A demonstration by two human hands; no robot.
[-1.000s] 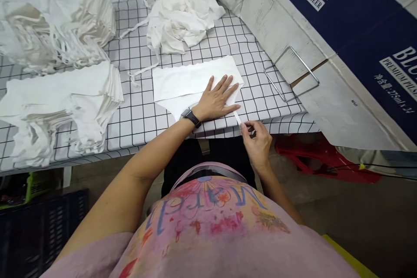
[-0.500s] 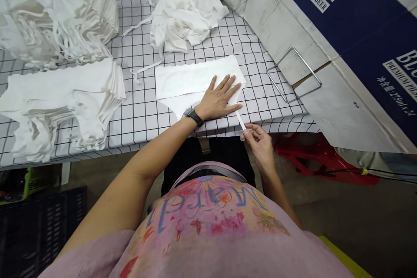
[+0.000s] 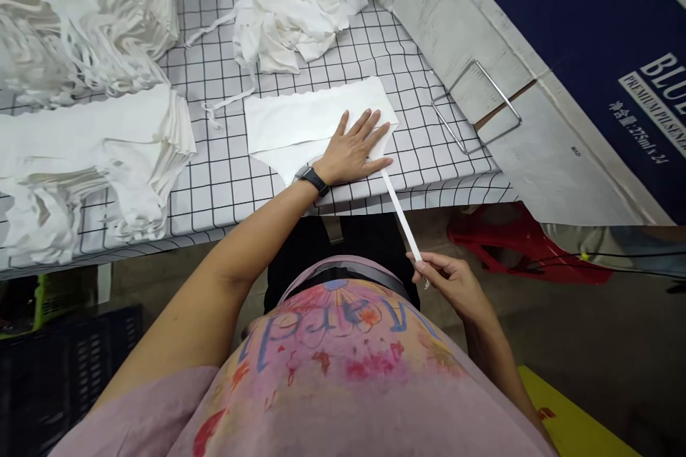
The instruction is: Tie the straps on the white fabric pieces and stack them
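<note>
A white fabric garment with a wavy top edge lies flat near the table's front edge. My left hand presses on its right part, palm down with the fingers spread. From under that hand a narrow white strap runs taut past the table edge. My right hand pinches the strap close to its free end, below table height. The spot where the strap meets the garment is hidden under my left hand.
Stacks of white garments lie at the left on the checked tablecloth. Behind the garment sits a crumpled white fabric heap. A bent metal wire frame leans by a large cardboard box at the right. A red stool stands below.
My right hand has moved down and toward my body along the strap, so a longer length now shows between my hands. My left hand stays on the garment. The view has shifted slightly.
</note>
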